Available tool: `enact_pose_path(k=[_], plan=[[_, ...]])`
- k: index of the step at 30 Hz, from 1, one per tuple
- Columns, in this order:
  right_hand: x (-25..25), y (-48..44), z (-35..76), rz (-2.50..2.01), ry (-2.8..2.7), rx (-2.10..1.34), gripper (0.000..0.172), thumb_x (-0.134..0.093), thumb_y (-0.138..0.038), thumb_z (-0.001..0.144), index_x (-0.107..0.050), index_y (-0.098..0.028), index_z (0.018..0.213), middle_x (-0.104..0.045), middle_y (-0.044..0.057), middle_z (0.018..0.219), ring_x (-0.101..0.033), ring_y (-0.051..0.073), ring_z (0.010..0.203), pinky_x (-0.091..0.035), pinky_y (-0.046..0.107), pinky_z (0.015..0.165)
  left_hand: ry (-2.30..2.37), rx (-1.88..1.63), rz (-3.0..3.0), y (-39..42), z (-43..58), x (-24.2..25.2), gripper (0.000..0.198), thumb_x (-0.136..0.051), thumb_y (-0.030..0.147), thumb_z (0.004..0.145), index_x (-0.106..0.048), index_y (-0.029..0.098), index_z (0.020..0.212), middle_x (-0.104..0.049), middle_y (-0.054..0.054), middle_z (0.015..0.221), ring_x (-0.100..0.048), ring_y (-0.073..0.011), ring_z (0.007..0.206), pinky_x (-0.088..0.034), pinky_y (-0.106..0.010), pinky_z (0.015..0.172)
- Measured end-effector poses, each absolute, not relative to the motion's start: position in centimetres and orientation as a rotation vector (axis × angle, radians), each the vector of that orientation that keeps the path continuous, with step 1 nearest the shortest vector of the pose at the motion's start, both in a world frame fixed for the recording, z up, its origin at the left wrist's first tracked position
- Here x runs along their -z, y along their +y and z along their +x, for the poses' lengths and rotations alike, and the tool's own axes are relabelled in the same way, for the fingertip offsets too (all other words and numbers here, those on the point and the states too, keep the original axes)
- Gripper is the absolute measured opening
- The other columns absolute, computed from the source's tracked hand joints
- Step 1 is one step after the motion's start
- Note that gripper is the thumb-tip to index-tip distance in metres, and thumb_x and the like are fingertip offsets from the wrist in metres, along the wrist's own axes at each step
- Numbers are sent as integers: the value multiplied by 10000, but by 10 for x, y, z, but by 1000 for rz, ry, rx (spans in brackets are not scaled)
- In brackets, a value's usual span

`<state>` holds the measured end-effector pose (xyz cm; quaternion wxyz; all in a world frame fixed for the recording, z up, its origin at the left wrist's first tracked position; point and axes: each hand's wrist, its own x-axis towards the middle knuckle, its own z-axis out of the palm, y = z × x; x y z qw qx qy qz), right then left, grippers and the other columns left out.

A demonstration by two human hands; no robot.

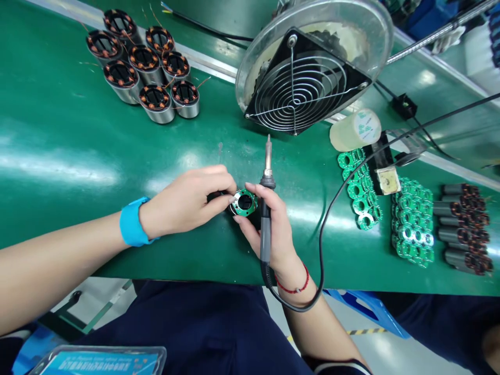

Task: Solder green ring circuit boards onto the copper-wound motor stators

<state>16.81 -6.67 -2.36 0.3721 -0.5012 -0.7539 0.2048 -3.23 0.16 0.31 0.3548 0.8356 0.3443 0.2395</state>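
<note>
A green ring-shaped circuit board [245, 202] with a dark centre hole sits in front of me, between my two hands. My left hand [187, 200], with a blue band on the wrist, has thumb and forefinger pinched together at the board's left edge. Whatever lies between those fingertips is too small to make out. In my right hand [275, 229] is a soldering iron [265, 232], its tip pointing away from me. The thumb and fingers of that same hand also rest around the right side of the board. What lies under the board is mostly hidden.
Several metal motor stators [156, 104] with copper windings stand at the back left. A fan with a wire guard [295, 99] sits ahead. To the right are a tape roll [355, 129], green ring boards [413, 221] and more stators [464, 229]. The iron's black cable [321, 245] loops over my right forearm.
</note>
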Motion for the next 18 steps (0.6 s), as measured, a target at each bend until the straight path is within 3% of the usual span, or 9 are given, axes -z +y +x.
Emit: enact_pose_path(k=[3, 6, 12, 16, 18], plan=[[20, -67, 167, -1209, -1953, -460, 609, -643, -216, 921, -363, -299, 1455, -654, 109, 1358, -633, 271, 1236, -551, 490, 993, 920, -669, 2094, 0, -26, -4, 145, -525, 144, 906, -623, 156, 799, -600, -4, 777, -552, -118, 694, -423, -227, 650], [13, -67, 166, -1132, -2027, -350, 558, -620, -178, 914, -405, -297, 1415, -715, 88, 1280, -628, 268, 1247, -540, 483, 979, 968, -644, 1963, -1, -22, -6, 115, -550, 149, 871, -640, 154, 799, -589, 19, 737, -514, -93, 624, -402, -206, 590], [6, -69, 164, -1192, -2010, -284, 369, -569, -118, 910, -540, -267, 1247, -803, 39, 1041, -732, 221, 995, -539, 409, 874, 995, -595, 1736, 1, -24, -7, 140, -544, 192, 828, -652, 153, 748, -570, 34, 663, -485, -78, 568, -381, -194, 540], [12, -71, 167, -1145, -1855, -373, 310, -519, -252, 994, -551, -255, 1303, -811, 28, 928, -750, 221, 904, -550, 433, 860, 1020, -592, 1719, 3, -24, -8, 137, -538, 190, 800, -643, 158, 718, -583, 30, 672, -487, -75, 576, -387, -197, 556], [15, -73, 170, -1124, -1745, -355, 335, -500, -363, 1016, -563, -258, 1328, -794, 28, 890, -747, 224, 833, -565, 426, 779, 1039, -585, 1720, 3, -24, -8, 127, -535, 186, 788, -635, 162, 714, -581, 32, 666, -484, -76, 574, -386, -200, 555]])
